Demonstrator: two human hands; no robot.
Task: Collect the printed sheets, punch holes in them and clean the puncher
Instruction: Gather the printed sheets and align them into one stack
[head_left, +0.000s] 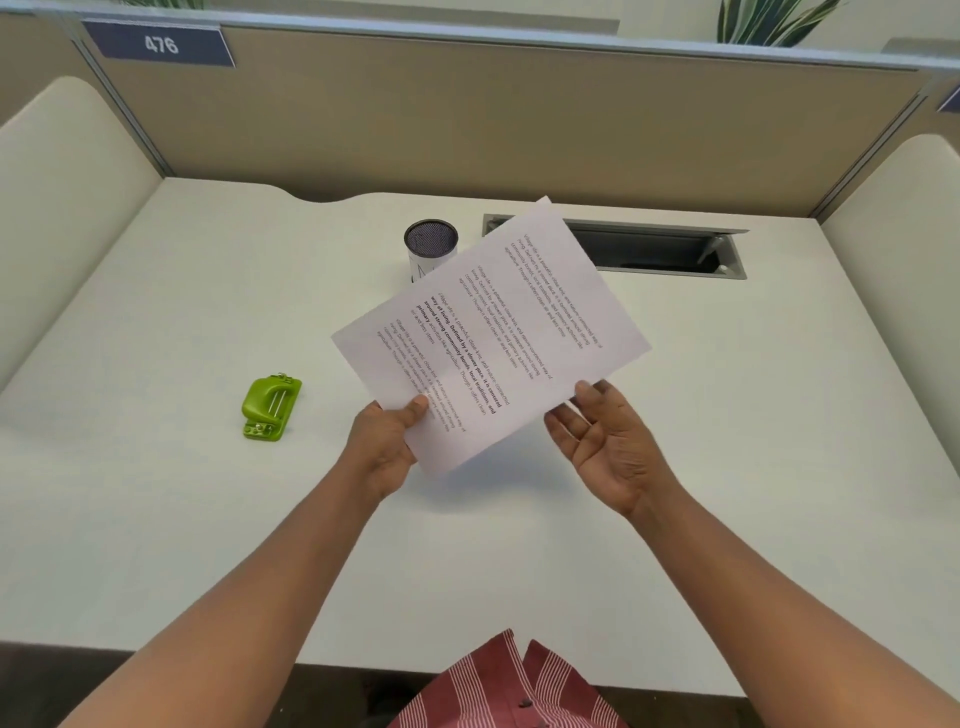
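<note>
White printed sheets (519, 322) with several paragraphs of text hang tilted above the middle of the white desk (182, 519). My left hand (387, 441) pinches their near left corner, thumb on top. My right hand (605, 441) is palm up with straight fingers, and its fingertips touch the sheets' near right edge. A small green hole puncher (270, 408) lies on the desk to the left of both hands, untouched.
A mesh pen cup (430, 244) stands behind the sheets, partly hidden by them. An open cable tray slot (670, 249) is set into the desk at the back right. Beige partition walls close in the back and both sides.
</note>
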